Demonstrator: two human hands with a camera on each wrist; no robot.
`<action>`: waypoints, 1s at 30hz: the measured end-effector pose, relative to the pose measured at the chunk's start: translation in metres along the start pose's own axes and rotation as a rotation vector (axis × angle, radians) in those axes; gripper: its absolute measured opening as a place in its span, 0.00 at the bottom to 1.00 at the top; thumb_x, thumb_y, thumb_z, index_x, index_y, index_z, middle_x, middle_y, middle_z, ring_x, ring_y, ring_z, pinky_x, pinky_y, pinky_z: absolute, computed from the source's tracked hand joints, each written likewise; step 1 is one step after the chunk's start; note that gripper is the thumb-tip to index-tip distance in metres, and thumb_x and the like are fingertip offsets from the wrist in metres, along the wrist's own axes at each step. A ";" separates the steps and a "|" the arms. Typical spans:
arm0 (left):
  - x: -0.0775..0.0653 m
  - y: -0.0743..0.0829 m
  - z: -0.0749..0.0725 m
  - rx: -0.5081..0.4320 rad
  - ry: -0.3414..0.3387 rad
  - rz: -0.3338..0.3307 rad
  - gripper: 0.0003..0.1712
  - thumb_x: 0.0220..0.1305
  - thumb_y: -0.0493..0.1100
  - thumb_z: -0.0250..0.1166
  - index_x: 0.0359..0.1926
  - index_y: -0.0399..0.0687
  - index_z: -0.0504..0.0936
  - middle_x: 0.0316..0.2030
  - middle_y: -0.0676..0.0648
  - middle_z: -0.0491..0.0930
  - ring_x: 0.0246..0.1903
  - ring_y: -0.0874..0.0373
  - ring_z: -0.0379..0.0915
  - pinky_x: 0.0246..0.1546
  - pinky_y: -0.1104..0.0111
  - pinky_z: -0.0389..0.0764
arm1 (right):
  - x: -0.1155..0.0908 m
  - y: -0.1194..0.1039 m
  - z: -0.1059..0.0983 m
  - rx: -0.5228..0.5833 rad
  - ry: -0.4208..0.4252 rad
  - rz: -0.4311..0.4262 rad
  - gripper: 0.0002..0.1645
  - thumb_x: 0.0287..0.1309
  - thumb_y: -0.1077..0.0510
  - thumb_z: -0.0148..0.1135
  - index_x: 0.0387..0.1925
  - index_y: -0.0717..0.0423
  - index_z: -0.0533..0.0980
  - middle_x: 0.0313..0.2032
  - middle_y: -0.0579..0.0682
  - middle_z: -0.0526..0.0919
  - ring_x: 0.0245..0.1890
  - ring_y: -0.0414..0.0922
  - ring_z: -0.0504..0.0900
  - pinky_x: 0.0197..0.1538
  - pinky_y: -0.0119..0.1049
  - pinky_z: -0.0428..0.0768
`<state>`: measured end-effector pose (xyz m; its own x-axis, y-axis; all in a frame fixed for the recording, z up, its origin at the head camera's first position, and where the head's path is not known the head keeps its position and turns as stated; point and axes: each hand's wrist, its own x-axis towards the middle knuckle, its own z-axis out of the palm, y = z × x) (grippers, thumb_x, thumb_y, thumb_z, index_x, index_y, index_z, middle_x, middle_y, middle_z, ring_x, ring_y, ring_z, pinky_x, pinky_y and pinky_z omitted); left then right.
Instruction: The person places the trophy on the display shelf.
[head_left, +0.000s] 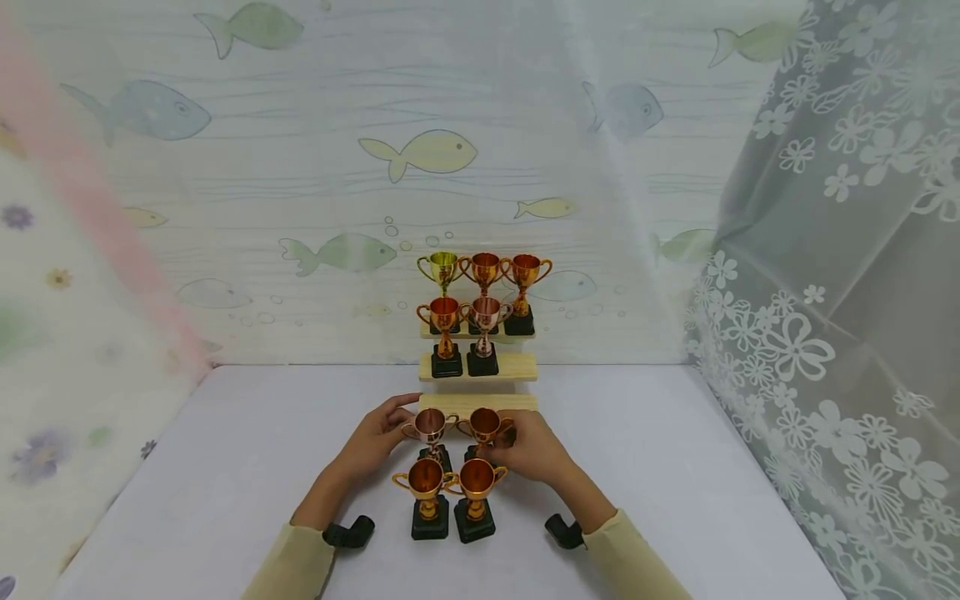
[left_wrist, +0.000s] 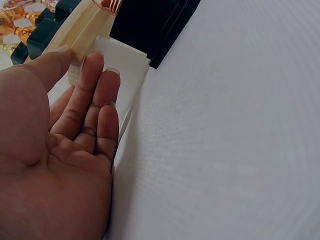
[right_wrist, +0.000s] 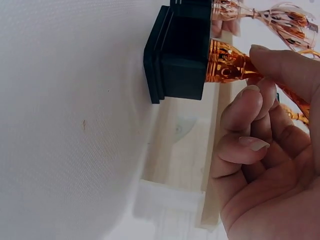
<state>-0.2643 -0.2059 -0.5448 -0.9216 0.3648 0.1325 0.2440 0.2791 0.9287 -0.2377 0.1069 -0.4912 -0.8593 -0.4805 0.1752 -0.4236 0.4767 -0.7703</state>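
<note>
In the head view, my right hand (head_left: 534, 446) pinches the stem of a copper-orange trophy cup (head_left: 485, 423) in front of the lowest step of a wooden stand (head_left: 472, 403). The right wrist view shows thumb and fingers on the orange stem (right_wrist: 232, 62), above a black base (right_wrist: 182, 75). My left hand (head_left: 372, 435) is at the left end of the lowest step, fingers fairly straight, holding nothing. Its thumb tip lies against the wooden edge (left_wrist: 82, 30) in the left wrist view. Beside it stands a rose-gold trophy cup (head_left: 431, 425).
Two gold trophy cups, left (head_left: 425, 477) and right (head_left: 477, 479), stand nearer on the white table (head_left: 225, 467). Two trophies occupy the middle step (head_left: 517, 365), and three the top step (head_left: 495, 328). A fish-print curtain (head_left: 322, 167) hangs behind; lace curtain (head_left: 847, 292) hangs right.
</note>
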 end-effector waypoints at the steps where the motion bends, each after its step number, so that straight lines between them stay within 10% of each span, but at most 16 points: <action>1: 0.000 0.000 0.000 0.002 0.003 -0.004 0.32 0.80 0.40 0.61 0.79 0.44 0.65 0.49 0.44 0.87 0.49 0.59 0.84 0.56 0.73 0.78 | 0.000 0.000 0.000 -0.006 0.003 -0.003 0.15 0.57 0.59 0.80 0.46 0.49 0.86 0.30 0.39 0.82 0.29 0.38 0.78 0.34 0.34 0.79; 30: -0.001 0.001 0.000 -0.011 0.008 0.008 0.33 0.79 0.41 0.62 0.80 0.43 0.64 0.49 0.45 0.87 0.50 0.59 0.85 0.56 0.75 0.76 | -0.002 -0.013 -0.018 -0.027 0.080 0.008 0.08 0.56 0.60 0.79 0.29 0.52 0.84 0.22 0.40 0.80 0.22 0.36 0.74 0.26 0.32 0.73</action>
<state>-0.2631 -0.2063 -0.5443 -0.9221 0.3598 0.1426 0.2479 0.2663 0.9315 -0.2355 0.1150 -0.4700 -0.8824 -0.4168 0.2183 -0.4233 0.5007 -0.7551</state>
